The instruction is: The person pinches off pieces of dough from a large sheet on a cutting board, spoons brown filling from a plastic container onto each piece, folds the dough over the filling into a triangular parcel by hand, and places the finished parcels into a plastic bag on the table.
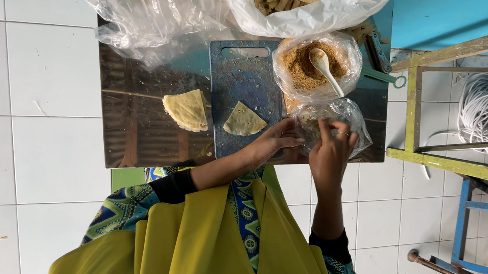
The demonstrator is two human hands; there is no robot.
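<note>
Just right of frame centre, the right hand (331,150) dips its fingers into a small clear plastic bag (334,119) of dark filling, crinkled and glossy. The left hand (278,138) pinches the bag's left edge. Left of it, a folded pale wrapper (244,121) lies on the blue cutting board (241,86). Above, a white spoon (326,69) sits in brown crumbs (303,69).

Black sleeves, yellow-green cloth, a ring on the right hand (329,156)
</note>
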